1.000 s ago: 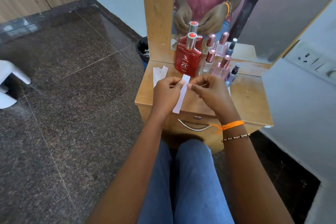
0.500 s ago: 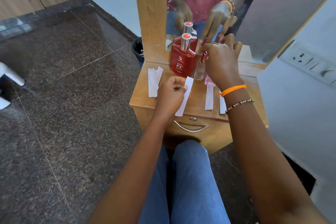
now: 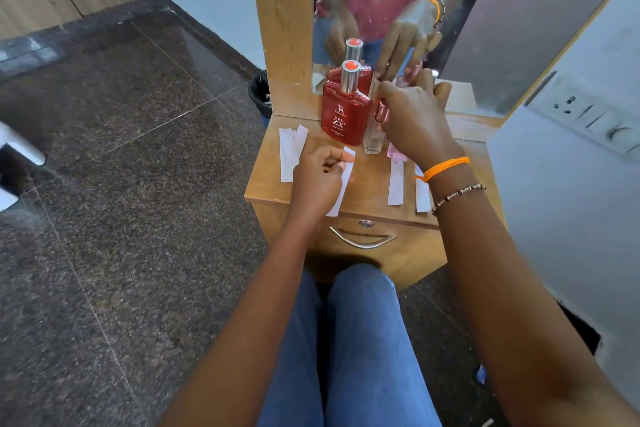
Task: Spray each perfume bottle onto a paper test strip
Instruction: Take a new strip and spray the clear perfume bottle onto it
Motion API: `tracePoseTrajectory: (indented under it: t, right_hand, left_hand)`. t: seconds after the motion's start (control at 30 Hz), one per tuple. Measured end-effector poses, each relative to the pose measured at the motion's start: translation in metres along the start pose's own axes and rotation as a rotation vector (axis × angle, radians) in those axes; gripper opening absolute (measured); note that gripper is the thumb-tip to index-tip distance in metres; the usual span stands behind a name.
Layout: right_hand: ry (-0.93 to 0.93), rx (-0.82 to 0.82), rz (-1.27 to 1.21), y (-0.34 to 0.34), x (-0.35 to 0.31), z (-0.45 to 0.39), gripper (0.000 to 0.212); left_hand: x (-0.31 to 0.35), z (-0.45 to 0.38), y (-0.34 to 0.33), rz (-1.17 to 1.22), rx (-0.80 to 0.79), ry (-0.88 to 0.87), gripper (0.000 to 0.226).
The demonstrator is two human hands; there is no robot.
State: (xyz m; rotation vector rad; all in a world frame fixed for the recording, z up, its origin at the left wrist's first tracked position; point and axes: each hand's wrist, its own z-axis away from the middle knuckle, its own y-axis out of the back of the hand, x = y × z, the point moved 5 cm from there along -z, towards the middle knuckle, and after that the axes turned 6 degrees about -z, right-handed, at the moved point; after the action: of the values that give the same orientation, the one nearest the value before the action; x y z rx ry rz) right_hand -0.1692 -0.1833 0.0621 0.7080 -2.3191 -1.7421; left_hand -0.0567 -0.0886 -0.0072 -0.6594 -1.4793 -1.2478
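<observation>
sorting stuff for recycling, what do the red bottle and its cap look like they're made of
Red bottle: likely glass, glossy and see-through red, with bright highlights; clear plastic is possible. Cap: shiny silver sleeve that looks like metal or metallised plastic, with a matte red-orange top.

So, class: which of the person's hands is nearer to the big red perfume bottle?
Right. The right hand sits just beside the red perfume bottle, over the smaller bottles. The left hand is lower, nearer the table's front edge, pinching a paper strip.

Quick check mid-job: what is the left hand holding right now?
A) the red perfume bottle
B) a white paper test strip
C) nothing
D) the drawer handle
B: the left hand pinches a white paper test strip over the wooden dresser top, apart from the square red glass perfume bottle.
</observation>
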Motion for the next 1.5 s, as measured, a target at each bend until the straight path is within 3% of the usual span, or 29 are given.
tracePoseTrajectory:
  t: [0.1, 0.37, 0.53, 0.73, 0.97, 1.07, 1.17, 1.23, 1.33, 1.43, 1.5]
  right_hand:
    - [-0.007, -0.012, -0.011, 0.001, -0.001, -0.003, 0.029]
    - [0.006, -0.045, -0.038, 0.008, -0.008, 0.017, 0.024]
    - [0.058, -0.098, -0.143, 0.023, -0.019, 0.037, 0.023]
    - [0.093, -0.155, -0.31, 0.034, -0.017, 0.051, 0.022]
    - [-0.009, -0.06, -0.959, 0.032, -0.002, 0.078, 0.012]
    - [-0.185, 0.088, -1.446, 0.027, 0.007, 0.089, 0.007]
    - [-0.433, 0.226, -1.65, 0.018, 0.014, 0.1, 0.027]
    - [-0.493, 0.254, -1.644, 0.011, 0.014, 0.105, 0.028]
    - [-0.411, 0.238, -1.467, 0.003, 0.006, 0.107, 0.013]
    - [-0.293, 0.265, -1.21, 0.003, -0.001, 0.107, 0.029]
    - [-0.268, 0.278, -1.186, 0.002, -0.002, 0.107, 0.029]
  left_hand:
    - [0.002, 0.001, 0.001, 0.006, 0.012, -0.01, 0.02]
    - [0.008, 0.003, 0.01, -0.163, 0.121, -0.114, 0.017]
    - [0.015, 0.013, 0.012, -0.32, 0.129, -0.213, 0.041]
    - [0.023, 0.024, 0.009, -0.159, 0.039, -0.23, 0.031]
    - [0.019, 0.033, -0.001, -0.074, -0.019, -0.164, 0.031]
    - [0.018, 0.034, -0.004, -0.064, -0.013, -0.129, 0.034]
    - [0.021, 0.037, -0.007, -0.055, 0.004, -0.126, 0.031]
    - [0.025, 0.039, -0.008, -0.067, 0.023, -0.127, 0.028]
    - [0.031, 0.042, -0.011, -0.074, 0.056, -0.15, 0.022]
    - [0.038, 0.046, -0.015, -0.089, 0.086, -0.2, 0.018]
    - [0.04, 0.046, -0.016, -0.086, 0.118, -0.215, 0.017]
